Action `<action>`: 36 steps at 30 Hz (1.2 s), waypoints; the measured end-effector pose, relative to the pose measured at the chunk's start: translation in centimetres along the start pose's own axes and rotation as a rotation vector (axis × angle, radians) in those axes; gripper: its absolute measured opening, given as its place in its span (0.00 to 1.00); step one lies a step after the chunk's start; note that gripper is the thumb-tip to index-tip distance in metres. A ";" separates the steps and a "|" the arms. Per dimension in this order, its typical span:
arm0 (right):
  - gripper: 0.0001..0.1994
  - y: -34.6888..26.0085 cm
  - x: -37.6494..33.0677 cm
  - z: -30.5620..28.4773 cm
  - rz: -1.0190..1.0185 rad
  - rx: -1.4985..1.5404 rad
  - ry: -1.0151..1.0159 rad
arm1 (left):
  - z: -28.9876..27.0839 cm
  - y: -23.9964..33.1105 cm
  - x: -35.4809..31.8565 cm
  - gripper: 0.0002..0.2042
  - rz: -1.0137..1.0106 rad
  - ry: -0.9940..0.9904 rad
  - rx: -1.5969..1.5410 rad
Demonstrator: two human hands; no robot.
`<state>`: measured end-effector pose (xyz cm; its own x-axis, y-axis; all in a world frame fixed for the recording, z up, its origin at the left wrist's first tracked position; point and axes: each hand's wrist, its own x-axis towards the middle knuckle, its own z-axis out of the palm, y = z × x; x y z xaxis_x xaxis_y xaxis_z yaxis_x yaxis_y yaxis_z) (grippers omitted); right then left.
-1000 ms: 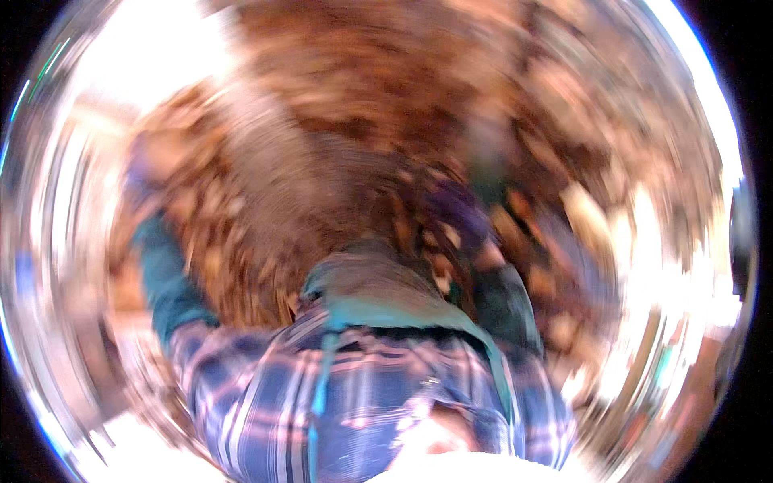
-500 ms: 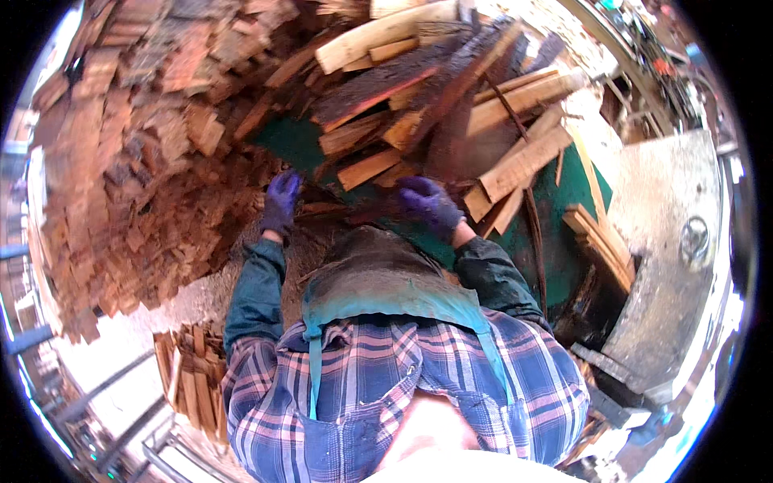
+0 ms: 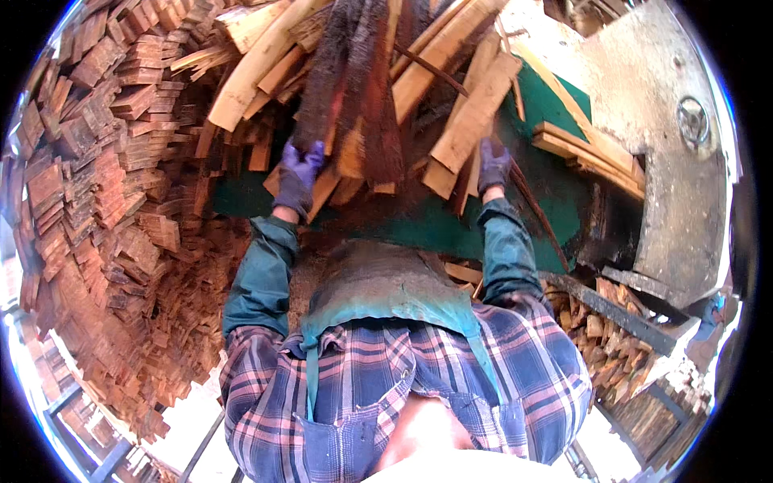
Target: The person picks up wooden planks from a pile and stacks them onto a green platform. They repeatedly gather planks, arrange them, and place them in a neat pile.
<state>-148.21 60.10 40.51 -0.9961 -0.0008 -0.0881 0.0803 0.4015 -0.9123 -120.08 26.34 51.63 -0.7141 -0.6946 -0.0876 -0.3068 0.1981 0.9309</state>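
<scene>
Both my hands wear purple gloves and reach forward onto a heap of rough wood slabs on a green table (image 3: 483, 233). My left hand (image 3: 299, 177) grips the near end of a dark, bark-covered slab (image 3: 354, 105). My right hand (image 3: 493, 165) rests on the edge of a pale plank (image 3: 475, 121) in the same heap. I wear teal sleeves, a plaid shirt and a dusty green apron.
A tall stack of short cut wood pieces (image 3: 105, 201) curves along my left. A grey metal machine housing (image 3: 668, 153) with a round knob stands at the right. More offcuts (image 3: 612, 338) lie low on the right, beside a dark metal rail.
My hands have spread apart and moved up onto the slabs. The view has shifted closer to the heap, after heavy blur one second ago.
</scene>
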 end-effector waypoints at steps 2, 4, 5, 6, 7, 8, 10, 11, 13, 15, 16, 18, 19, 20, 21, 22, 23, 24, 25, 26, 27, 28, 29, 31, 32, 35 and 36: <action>0.34 0.7 -0.3 0.2 -0.073 -0.073 0.002 | -0.3 -1.5 -0.9 0.31 0.061 0.102 -0.089; 0.33 1.6 -0.8 -0.3 -0.033 0.067 0.018 | -2.6 -3.8 -1.4 0.30 0.137 0.286 0.017; 0.32 2.1 -1.2 -0.9 -0.003 0.114 0.011 | -3.2 -5.4 -1.4 0.32 -0.044 0.165 0.125; 0.32 2.3 -1.1 -1.2 0.187 0.075 -0.011 | -3.3 -6.5 -1.7 0.34 -0.203 0.141 0.240; 0.29 2.6 -1.2 -1.7 0.213 0.002 -0.075 | -3.5 -7.7 -1.6 0.38 -0.328 0.007 0.402; 0.27 2.6 -1.1 -1.9 0.263 0.226 -0.160 | -3.0 -8.5 -1.7 0.39 -0.170 -0.017 0.748; 0.24 2.4 -1.1 -2.6 0.388 0.412 -0.220 | -1.9 -9.6 -1.3 0.39 -0.206 0.032 0.862; 0.22 2.1 -1.1 -2.8 0.434 0.452 -0.302 | -1.2 -9.8 -0.8 0.38 -0.215 0.013 0.894; 0.22 1.4 -1.5 -3.5 0.350 0.301 -0.444 | -0.7 -9.9 0.3 0.39 -0.264 0.056 0.944; 0.21 0.9 -2.1 -4.6 0.794 0.542 -0.493 | -1.1 -10.0 1.6 0.39 -0.282 0.116 1.053; 0.21 0.8 -2.5 -5.1 0.824 0.490 -0.556 | -1.3 -10.3 2.3 0.39 -0.271 0.095 0.997; 0.21 1.0 -2.8 -6.0 0.805 0.482 -0.696 | -1.9 -11.5 3.5 0.37 -0.455 -0.139 1.149; 0.22 1.3 -2.9 -6.4 0.822 0.557 -0.730 | -1.7 -12.6 3.7 0.36 -0.525 -0.261 1.191; 0.22 1.7 -2.8 -6.5 0.842 0.687 -0.791 | -2.1 -13.5 3.9 0.33 -0.487 -0.247 1.057; 0.23 2.1 -2.6 -6.6 0.910 0.790 -0.782 | -1.9 -14.7 3.5 0.30 -0.528 -0.274 1.070; 0.24 2.4 -2.4 -6.5 0.920 0.871 -0.834 | -1.9 -15.7 3.2 0.28 -0.498 -0.301 1.065; 0.25 2.8 -2.0 -6.2 0.989 0.928 -0.814 | -1.6 -16.7 2.9 0.26 -0.464 -0.329 1.069; 0.26 3.0 -1.8 -6.0 1.077 1.017 -0.810 | -1.6 -17.4 1.7 0.22 -0.133 -0.514 1.310; 0.28 3.3 -1.5 -5.6 1.161 1.124 -0.861 | -1.6 -17.9 0.8 0.18 0.125 -0.596 1.419; 0.29 3.5 -1.3 -5.4 1.194 1.117 -0.849 | -1.1 -18.3 -0.3 0.18 0.142 -0.676 1.369; 0.29 3.8 -1.3 -5.0 1.169 1.031 -0.805 | -0.9 -18.4 -1.3 0.18 0.042 -0.722 1.239; 0.29 4.1 -1.3 -4.6 1.152 1.005 -0.809 | -0.5 -18.4 -2.2 0.18 -0.175 -0.715 1.040; 0.28 4.4 -1.4 -4.3 1.159 1.025 -0.793 | 0.0 -18.1 -2.9 0.18 -0.308 -0.700 0.908; 0.27 4.9 -1.8 -3.3 1.170 0.905 -0.709 | 1.0 -16.9 -3.7 0.18 -0.433 -0.676 0.753; 0.25 5.0 -1.8 -2.6 1.200 0.993 -0.705 | 1.4 -16.0 -3.8 0.17 -0.451 -0.672 0.721; 0.22 4.9 -1.9 -0.5 0.734 0.716 -0.790 | 2.5 -12.3 -2.9 0.17 -0.471 -0.663 0.630; 0.22 4.7 -1.6 -0.2 0.961 0.840 -0.756 | 2.9 -10.7 -2.5 0.17 -0.470 -0.657 0.607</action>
<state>-146.19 62.11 36.47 -0.3167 -0.6187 -0.7189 0.9409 -0.1093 -0.3205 -116.82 27.98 40.84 -0.5874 -0.3104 -0.7474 -0.7838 0.4481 0.4299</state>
